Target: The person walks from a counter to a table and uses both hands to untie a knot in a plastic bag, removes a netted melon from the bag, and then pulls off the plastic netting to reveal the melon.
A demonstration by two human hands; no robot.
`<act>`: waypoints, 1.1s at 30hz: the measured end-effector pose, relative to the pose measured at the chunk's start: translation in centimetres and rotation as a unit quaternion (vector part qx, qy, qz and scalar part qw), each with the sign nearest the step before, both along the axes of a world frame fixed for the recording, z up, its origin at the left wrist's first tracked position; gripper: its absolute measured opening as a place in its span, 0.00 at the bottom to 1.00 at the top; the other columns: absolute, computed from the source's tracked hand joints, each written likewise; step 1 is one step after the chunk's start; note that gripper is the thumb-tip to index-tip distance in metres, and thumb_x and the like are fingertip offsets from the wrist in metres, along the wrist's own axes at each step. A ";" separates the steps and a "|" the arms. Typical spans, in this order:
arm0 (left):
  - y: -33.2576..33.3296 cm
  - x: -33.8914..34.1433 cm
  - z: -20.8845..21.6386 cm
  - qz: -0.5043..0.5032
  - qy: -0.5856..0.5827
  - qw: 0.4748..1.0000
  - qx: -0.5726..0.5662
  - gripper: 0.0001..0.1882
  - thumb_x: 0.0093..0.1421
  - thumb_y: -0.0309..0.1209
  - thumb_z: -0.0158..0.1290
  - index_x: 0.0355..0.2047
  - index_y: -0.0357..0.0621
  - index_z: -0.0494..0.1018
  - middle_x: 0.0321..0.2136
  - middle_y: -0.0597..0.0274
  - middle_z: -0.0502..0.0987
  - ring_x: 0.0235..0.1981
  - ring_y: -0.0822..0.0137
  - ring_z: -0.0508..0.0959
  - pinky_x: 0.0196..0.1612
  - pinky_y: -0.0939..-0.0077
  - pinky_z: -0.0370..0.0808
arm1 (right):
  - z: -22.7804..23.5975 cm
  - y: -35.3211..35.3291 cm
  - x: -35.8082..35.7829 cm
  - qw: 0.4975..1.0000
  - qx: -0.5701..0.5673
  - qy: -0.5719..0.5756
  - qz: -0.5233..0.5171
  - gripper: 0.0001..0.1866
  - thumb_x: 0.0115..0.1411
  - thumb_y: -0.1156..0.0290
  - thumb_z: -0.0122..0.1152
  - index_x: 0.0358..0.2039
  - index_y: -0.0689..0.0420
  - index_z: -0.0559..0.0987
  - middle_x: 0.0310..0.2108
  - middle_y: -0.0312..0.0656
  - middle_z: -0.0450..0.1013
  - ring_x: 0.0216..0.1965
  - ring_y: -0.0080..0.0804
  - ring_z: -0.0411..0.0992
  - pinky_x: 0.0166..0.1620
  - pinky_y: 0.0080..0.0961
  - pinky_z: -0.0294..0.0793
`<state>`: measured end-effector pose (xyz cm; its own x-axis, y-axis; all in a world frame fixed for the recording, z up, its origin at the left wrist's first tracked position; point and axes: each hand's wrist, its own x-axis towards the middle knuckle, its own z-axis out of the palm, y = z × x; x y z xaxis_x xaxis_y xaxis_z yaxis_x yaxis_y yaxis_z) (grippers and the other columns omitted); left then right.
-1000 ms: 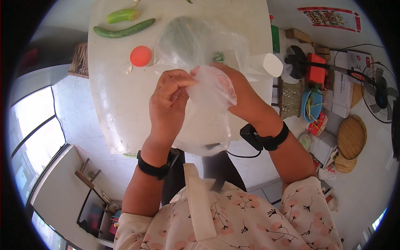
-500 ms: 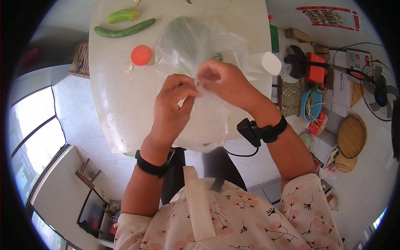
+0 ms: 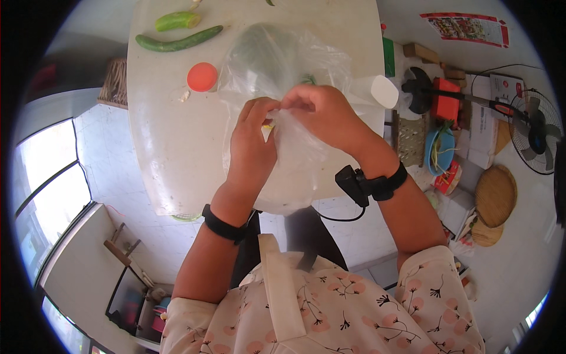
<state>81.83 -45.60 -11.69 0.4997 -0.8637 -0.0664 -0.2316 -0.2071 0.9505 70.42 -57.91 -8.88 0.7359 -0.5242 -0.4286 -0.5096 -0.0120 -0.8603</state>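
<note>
A clear plastic bag spreads over the middle of the table, its lower end hanging past the near edge. Under or inside its far part shows a large rounded green thing, blurred by the film. My left hand is closed, thumb and fingers pinching the bag's gathered middle. Right beside it, my right hand also grips the bag with bent fingers, the fingertips of both hands nearly touching. A little yellow shows beneath the left hand, too small to name. A red-lidded jar stands left of the bag.
A cucumber and a paler green vegetable lie at the far left of the table. A white container sits at the right edge. Beyond are a fan, a blue basin and round woven trays.
My left hand has turned and moved slightly up and right, its fingers now closer to the right hand on the bag. The right hand has shifted slightly.
</note>
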 end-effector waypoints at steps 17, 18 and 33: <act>-0.4 1.5 -1.4 -0.015 -0.097 0.995 -0.003 0.05 0.53 0.15 0.55 0.27 0.37 0.75 0.26 0.60 0.76 0.26 0.66 0.76 0.33 0.75 0.75 | -1.0 -0.6 0.5 0.996 -0.031 0.006 0.083 0.07 0.54 0.73 0.65 0.29 0.64 0.77 0.22 0.41 0.74 0.23 0.27 0.69 0.30 0.24 0.70; -0.4 1.4 -1.4 -0.012 -0.095 0.995 0.000 0.04 0.52 0.16 0.56 0.27 0.37 0.75 0.26 0.60 0.76 0.26 0.66 0.76 0.32 0.76 0.75 | -1.0 -0.8 0.4 0.996 -0.031 0.006 0.083 0.07 0.54 0.73 0.65 0.29 0.64 0.77 0.22 0.41 0.74 0.23 0.27 0.69 0.30 0.24 0.70; -0.6 1.3 -1.2 -0.013 -0.119 0.993 0.009 0.03 0.50 0.17 0.56 0.25 0.37 0.75 0.23 0.60 0.76 0.23 0.69 0.75 0.30 0.77 0.74 | -1.2 -1.6 -0.2 0.991 0.084 0.036 0.100 0.09 0.58 0.71 0.61 0.34 0.64 0.78 0.30 0.40 0.77 0.34 0.24 0.73 0.41 0.23 0.72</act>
<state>83.13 -46.23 -12.89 0.4806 -0.8763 0.0345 -0.4540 -0.2150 0.8647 70.27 -59.53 -10.07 0.7821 -0.2886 -0.5523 -0.5715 0.0209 -0.8203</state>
